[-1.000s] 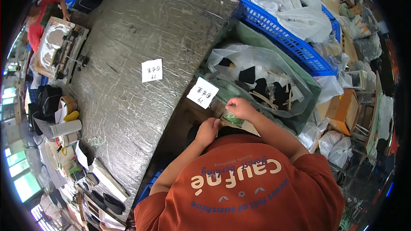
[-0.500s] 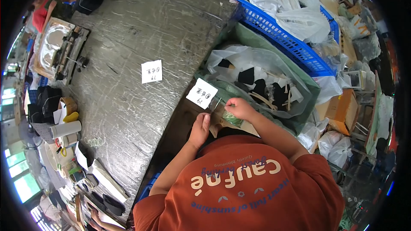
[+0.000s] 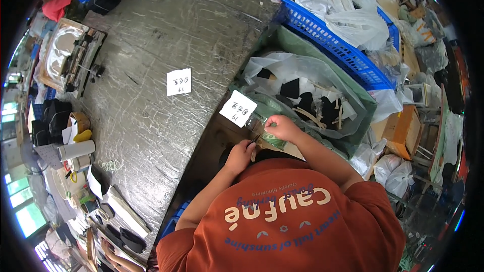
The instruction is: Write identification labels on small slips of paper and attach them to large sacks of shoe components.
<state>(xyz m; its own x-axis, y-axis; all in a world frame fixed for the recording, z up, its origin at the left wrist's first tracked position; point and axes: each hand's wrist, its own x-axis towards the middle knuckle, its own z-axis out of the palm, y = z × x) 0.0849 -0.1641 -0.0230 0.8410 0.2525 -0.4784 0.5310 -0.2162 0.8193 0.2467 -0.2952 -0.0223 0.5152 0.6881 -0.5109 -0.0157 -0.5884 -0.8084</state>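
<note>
My left hand is closed low beside the table edge, with a small dark thin thing at its fingertips, too small to name. To its right, my right hand has thumb and fingers pinched together; whatever they hold is hidden or too fine to see. Beneath the right hand lies green printed plastic. A white handwritten card rests just beyond both hands, between the table and a green bin. Inside the bin, an open clear plastic bag contains several black and beige pieces.
A dark, plastic-covered table fills the left, with a second white card on it. A blue basket of white plastic bags stands behind the bin. A framed metal mould, a white roll and a cardboard box lie around.
My left hand has moved slightly right and downward, closer to my right hand, and the small dark thing now shows at its fingertips. My right hand stays nearly still.
</note>
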